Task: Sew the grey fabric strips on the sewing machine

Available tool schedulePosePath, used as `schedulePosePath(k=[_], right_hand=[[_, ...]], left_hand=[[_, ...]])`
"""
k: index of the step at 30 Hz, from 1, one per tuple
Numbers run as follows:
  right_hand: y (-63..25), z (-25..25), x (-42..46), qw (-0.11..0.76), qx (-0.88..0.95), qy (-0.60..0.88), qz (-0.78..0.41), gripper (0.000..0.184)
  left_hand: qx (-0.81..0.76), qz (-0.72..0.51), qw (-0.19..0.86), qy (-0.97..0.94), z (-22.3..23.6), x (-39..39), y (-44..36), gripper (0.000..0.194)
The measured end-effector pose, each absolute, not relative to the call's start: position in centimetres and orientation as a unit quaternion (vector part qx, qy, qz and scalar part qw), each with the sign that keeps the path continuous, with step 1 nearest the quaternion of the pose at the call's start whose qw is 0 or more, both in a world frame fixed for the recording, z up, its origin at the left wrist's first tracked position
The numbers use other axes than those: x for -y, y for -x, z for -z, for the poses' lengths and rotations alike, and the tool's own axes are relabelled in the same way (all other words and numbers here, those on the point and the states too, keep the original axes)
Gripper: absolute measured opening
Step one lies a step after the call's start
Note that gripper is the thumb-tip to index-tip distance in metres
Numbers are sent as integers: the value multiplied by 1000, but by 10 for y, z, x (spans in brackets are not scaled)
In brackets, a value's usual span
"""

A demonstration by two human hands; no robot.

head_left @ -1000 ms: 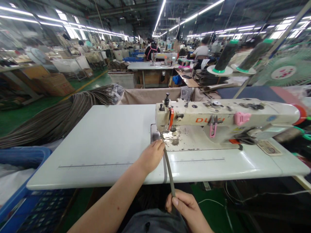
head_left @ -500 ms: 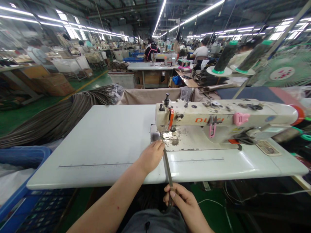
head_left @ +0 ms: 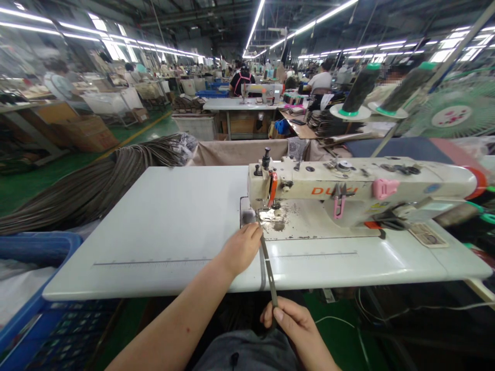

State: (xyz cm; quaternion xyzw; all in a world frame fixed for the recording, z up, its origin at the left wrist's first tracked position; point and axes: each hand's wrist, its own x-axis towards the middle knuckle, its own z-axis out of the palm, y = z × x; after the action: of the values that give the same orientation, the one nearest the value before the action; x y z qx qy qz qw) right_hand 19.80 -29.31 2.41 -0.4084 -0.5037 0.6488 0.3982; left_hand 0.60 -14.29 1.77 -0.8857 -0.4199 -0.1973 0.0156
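A narrow dark grey-green strip runs from the needle area of the sewing machine down over the table's front edge. My left hand is closed on the strip just in front of the presser foot, its fingertips pressed together. Below the edge, my right hand pinches the strip between thumb and fingers. Small light marks or slots show along the strip between the two hands. The strip's lower end is hidden behind my right hand and against my clothing.
The white sewing table has a printed ruler line. Pink-handled thread snips hang on the machine. A blue crate stands at left, beside a large bundle of dark strips. Thread cones and a fan are at right.
My right hand has shifted slightly right and down with the strip, and light marks now show on it. My left hand stays by the needle.
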Motion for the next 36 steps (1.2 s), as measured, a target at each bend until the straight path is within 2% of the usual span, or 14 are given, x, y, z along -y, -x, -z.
schedulePosePath(k=[12, 20, 30, 36], right_hand=[[-198, -26, 292, 392, 517, 420, -635, 39], [-194, -19, 292, 413, 451, 485, -625, 36], [-190, -8, 288, 425, 350, 488, -677, 49], [-189, -11, 287, 424, 332, 466, -702, 49]], left_hand=[[421, 219, 16, 880, -21, 144, -6, 20], [417, 221, 17, 882, -20, 144, -5, 21], [435, 223, 0, 872, -19, 142, -7, 31], [437, 227, -5, 871, -19, 142, -7, 31]])
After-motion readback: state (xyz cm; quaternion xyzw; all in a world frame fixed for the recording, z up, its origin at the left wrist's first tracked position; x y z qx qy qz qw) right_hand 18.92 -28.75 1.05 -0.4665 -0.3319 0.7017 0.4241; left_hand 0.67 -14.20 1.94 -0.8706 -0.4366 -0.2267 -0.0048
